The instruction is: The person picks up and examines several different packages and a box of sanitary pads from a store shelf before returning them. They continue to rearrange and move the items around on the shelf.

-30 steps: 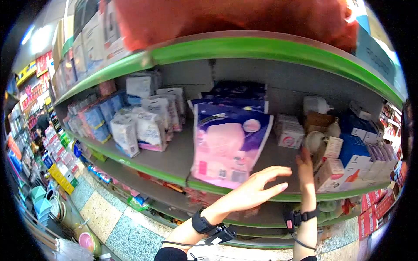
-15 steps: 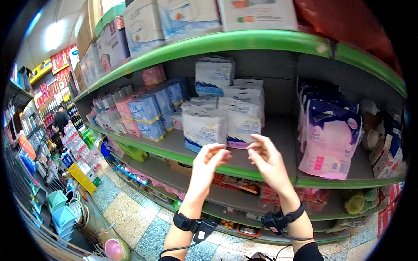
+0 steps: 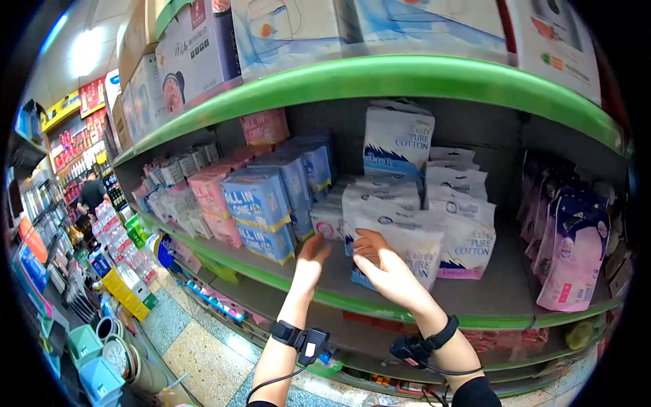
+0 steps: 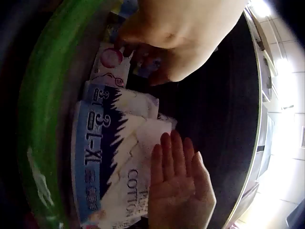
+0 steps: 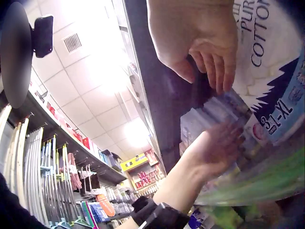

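Observation:
My left hand [image 3: 309,267] reaches over the shelf edge, its relaxed fingers by a small white-and-pink box [image 3: 328,225] beside the blue "All in one" packs [image 3: 256,207]. Just right of it, my right hand [image 3: 388,271] overlaps the front white "Pure Cotton" bag [image 3: 417,237]. In the right wrist view, the right hand [image 5: 202,45] has loosely bent fingers with nothing between them, while the left hand [image 5: 214,155] is partly blurred. Seen from the left wrist, the right palm [image 4: 178,191] is bare beside the bag.
A green-edged shelf [image 3: 325,306] runs below the goods, and another green shelf edge [image 3: 407,76] hangs above. Pink packs [image 3: 215,203] stand to the left. Purple-and-pink bags [image 3: 575,247] stand at the right. Boxes [image 3: 434,30] line the top shelf.
The head view has turned left along the shelf, from the purple-and-pink bags to the white ones. Both hands have moved left with it and now reach in around the front white bag.

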`<state>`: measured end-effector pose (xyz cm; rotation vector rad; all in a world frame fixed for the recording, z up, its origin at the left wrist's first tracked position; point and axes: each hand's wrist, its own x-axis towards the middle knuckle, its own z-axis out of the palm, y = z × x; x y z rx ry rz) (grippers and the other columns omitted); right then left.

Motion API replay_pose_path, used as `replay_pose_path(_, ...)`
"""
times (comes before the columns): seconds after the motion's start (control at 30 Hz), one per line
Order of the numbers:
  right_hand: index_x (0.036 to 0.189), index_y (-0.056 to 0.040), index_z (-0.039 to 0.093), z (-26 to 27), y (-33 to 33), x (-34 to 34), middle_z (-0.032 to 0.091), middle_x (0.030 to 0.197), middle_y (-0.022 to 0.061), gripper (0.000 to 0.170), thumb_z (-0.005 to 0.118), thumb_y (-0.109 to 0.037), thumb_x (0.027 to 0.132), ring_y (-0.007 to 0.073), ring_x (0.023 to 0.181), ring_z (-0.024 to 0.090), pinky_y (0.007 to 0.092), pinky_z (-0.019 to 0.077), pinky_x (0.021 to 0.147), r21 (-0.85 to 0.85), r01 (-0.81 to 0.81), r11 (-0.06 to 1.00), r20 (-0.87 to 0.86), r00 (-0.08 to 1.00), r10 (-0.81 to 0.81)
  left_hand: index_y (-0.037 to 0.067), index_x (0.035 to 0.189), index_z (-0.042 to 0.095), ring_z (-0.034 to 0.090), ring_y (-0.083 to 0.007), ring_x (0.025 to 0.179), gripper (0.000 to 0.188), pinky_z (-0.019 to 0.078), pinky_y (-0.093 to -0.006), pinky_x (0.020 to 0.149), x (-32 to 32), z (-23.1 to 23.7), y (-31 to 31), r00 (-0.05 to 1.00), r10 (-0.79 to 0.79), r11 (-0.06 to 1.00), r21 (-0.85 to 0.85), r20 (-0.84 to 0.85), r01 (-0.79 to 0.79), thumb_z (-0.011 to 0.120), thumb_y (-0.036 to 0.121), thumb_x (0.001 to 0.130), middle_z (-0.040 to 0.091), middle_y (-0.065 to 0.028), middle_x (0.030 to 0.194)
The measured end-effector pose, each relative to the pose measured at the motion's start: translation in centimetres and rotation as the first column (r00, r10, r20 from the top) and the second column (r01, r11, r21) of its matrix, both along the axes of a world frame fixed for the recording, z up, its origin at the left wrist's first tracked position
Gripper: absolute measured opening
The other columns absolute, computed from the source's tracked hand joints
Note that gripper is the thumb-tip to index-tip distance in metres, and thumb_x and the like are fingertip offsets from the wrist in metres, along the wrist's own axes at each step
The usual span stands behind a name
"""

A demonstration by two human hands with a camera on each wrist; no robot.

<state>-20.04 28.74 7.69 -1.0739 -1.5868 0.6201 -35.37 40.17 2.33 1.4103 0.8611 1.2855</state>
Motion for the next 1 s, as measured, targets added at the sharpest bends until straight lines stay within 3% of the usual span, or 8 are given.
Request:
replay_pose_path(0.13, 0.125, 0.0004, 0.033, 0.0, 3.9, -1.5, 0.05, 0.111, 0.0163, 0.044, 0.048, -0.01, 0.085, 0.021, 0.099, 0.051, 0.0302, 0.041, 0.087, -0.013, 0.042, 0.999, 0.059, 0.997, -0.041, 0.001, 0.128, 0.036, 0.032, -0.023, 0.124, 0.048, 0.0289, -0.0313, 0.099, 0.5, 0.4, 4.2, 0.965, -0.254, 0.965, 0.081, 0.068, 0.248, 0.054, 0.011, 0.085, 0.036, -0.0148, 0.133)
replay_pose_path(0.3, 0.126, 0.0001, 0.033, -0.4, 7.2, -3.7, 0.049, 0.115, 0.0184, 0.044, 0.046, -0.008, 0.084, 0.0251, 0.106, 0.05, 0.0312, 0.0401, 0.089, -0.101, 0.159, 0.982, 0.106, 0.983, -0.149, 0.003, 0.13, 0.033, 0.03, -0.0223, 0.126, 0.048, 0.0269, -0.0307, 0.099, -0.8, 2.2, 7.4, 0.975, -0.184, 0.93, 0.344, 0.124, 0.131, 0.052, 0.014, 0.087, 0.033, -0.0144, 0.135)
replay_pose_path(0.4, 0.126, 0.0002, 0.032, -0.2, 8.8, -5.7, 0.045, 0.121, 0.0215, 0.046, 0.047, -0.008, 0.084, 0.0306, 0.111, 0.046, 0.0342, 0.0383, 0.091, -0.03, 0.245, 0.969, 0.203, 0.951, -0.234, 0.003, 0.131, 0.032, 0.028, -0.023, 0.127, 0.049, 0.0254, -0.0327, 0.1, -2.3, 2.1, 9.8, 0.966, -0.214, 0.946, 0.279, 0.145, 0.168, 0.052, 0.014, 0.087, 0.032, -0.0142, 0.136)
replay_pose_path(0.67, 0.123, 0.0069, 0.034, -0.5, 17.8, -6.9, 0.039, 0.122, 0.03, 0.055, 0.056, -0.01, 0.076, 0.0418, 0.113, 0.04, 0.0393, 0.0326, 0.097, 0.061, 0.45, 0.891, 0.531, 0.741, -0.411, 0.002, 0.132, 0.029, 0.031, -0.0267, 0.125, 0.06, 0.0239, -0.0341, 0.101, -3.2, 1.4, 11.1, 0.965, -0.251, 0.934, 0.281, 0.074, 0.221, 0.057, 0.026, 0.084, 0.033, -0.0177, 0.134)
replay_pose_path(0.77, 0.125, 0.0046, 0.034, -2.6, 22.0, -5.2, 0.036, 0.127, 0.0262, 0.068, 0.066, -0.02, 0.07, 0.0375, 0.12, 0.034, 0.0394, 0.0328, 0.098, 0.091, 0.609, 0.788, 0.85, 0.364, -0.38, -0.002, 0.131, 0.029, 0.03, -0.0266, 0.125, 0.061, 0.0231, -0.032, 0.102, -3.2, 0.3, 10.8, 0.952, -0.307, 0.929, 0.218, 0.001, 0.299, 0.052, 0.033, 0.086, 0.033, -0.0198, 0.134)
replay_pose_path(0.83, 0.126, 0.0076, 0.031, -3.3, 22.5, -3.9, 0.029, 0.132, 0.0285, 0.074, 0.061, -0.032, 0.071, 0.0401, 0.125, 0.025, 0.0411, 0.0225, 0.103, 0.082, 0.613, 0.786, 0.828, 0.396, -0.396, -0.001, 0.132, 0.027, 0.027, -0.0273, 0.127, 0.064, 0.0202, -0.0318, 0.103, -3.8, 0.5, 9.5, 0.924, -0.376, 0.91, 0.165, -0.06, 0.381, 0.045, 0.042, 0.088, 0.031, -0.0203, 0.135)
replay_pose_path(0.87, 0.127, 0.0068, 0.03, -4.5, 24.1, -3.0, 0.034, 0.128, 0.028, 0.079, 0.064, -0.033, 0.068, 0.0392, 0.123, 0.028, 0.0429, 0.0224, 0.103, 0.069, 0.678, 0.732, 0.936, 0.211, -0.284, -0.001, 0.133, 0.026, 0.025, -0.0277, 0.128, 0.067, 0.0188, -0.0317, 0.103, -4.9, 0.9, 9.2, 0.914, -0.401, 0.905, 0.127, -0.067, 0.407, 0.041, 0.046, 0.088, 0.03, -0.0203, 0.136)
replay_pose_path(1.0, 0.126, 0.0059, 0.031, -3.8, 22.9, -5.1, 0.037, 0.123, 0.0252, 0.083, 0.067, -0.033, 0.063, 0.0408, 0.118, 0.032, 0.0432, 0.025, 0.101, 0.134, 0.684, 0.717, 0.901, 0.217, -0.375, 0.002, 0.135, 0.022, 0.022, -0.0318, 0.129, 0.071, 0.0169, -0.0331, 0.104, -3.7, -0.1, 11.7, 0.881, -0.463, 0.883, 0.039, -0.098, 0.468, 0.034, 0.053, 0.087, 0.025, -0.021, 0.138)
